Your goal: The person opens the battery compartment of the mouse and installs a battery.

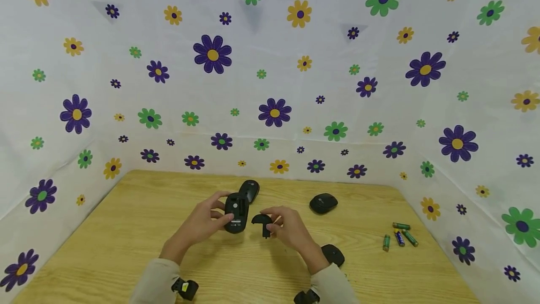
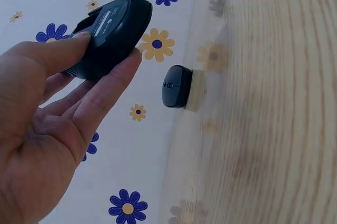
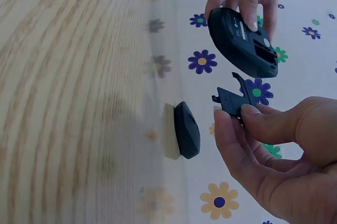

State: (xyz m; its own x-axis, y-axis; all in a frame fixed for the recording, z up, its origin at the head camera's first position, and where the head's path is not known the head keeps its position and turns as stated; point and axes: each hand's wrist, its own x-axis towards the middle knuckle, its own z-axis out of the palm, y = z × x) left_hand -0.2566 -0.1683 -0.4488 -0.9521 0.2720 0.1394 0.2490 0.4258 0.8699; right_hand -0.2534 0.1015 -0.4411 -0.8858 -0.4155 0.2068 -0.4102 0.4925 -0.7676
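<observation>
My left hand (image 1: 206, 219) grips a black computer mouse (image 1: 236, 213) with its underside turned toward me. A battery slot stands uncovered in that underside, plain in the right wrist view on the mouse (image 3: 242, 42). Between thumb and fingers, my right hand (image 1: 288, 229) pinches a black battery cover (image 1: 264, 220), a rounded piece with a narrow tongue. In the right wrist view the battery cover (image 3: 231, 101) is held a short gap away from the mouse.
Another black mouse (image 1: 251, 189) lies behind the held one. A third mouse (image 1: 324, 203) sits back right, and a dark mouse-shaped piece (image 1: 333, 254) is partly behind my right wrist. Several batteries (image 1: 399, 237) lie on the wooden table (image 1: 168, 196) at right. Flowered cloth (image 1: 270, 83) surrounds it.
</observation>
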